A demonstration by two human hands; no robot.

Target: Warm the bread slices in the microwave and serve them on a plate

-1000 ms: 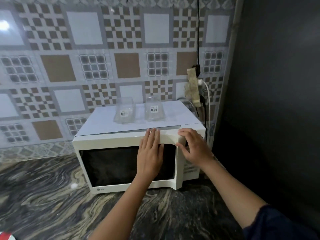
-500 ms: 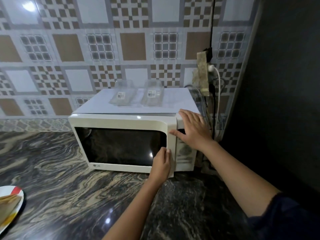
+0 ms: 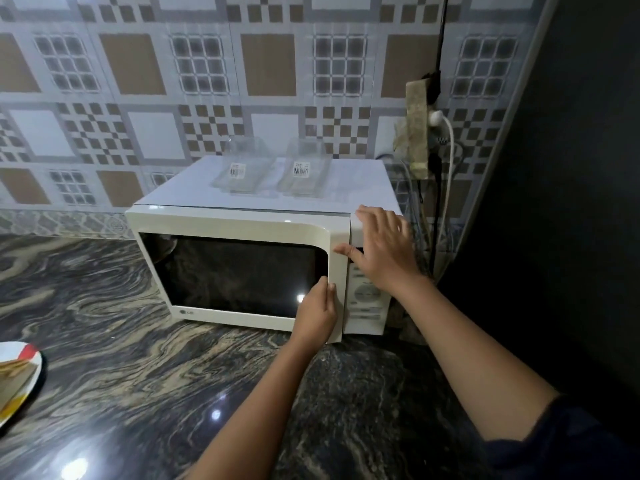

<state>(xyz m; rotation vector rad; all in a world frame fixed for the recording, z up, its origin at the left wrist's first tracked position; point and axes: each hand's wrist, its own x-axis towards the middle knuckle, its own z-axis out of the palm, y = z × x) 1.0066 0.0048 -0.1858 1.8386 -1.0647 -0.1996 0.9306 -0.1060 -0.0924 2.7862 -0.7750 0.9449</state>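
A cream microwave (image 3: 221, 221) with a dark glass door stands on the marbled counter against the tiled wall. My left hand (image 3: 317, 315) grips the right edge of the door low down, fingers curled round it. My right hand (image 3: 382, 251) lies flat with straight fingers on the top right corner of the microwave, above the control panel (image 3: 365, 299). A white plate (image 3: 24, 351) with a red mark sits at the far left edge, with bread slices (image 3: 12, 374) partly in view on it.
Two clear plastic containers (image 3: 242, 171) (image 3: 301, 171) lie on top of the microwave. A plug and cables (image 3: 441, 140) hang on the wall to the right. A dark wall (image 3: 571, 168) closes the right side. The dark marbled counter (image 3: 138, 393) spreads in front.
My left hand has dropped from the top of the door to its lower right edge and curled round it. My right hand stays on the top right corner. The view shifted, showing the plate.
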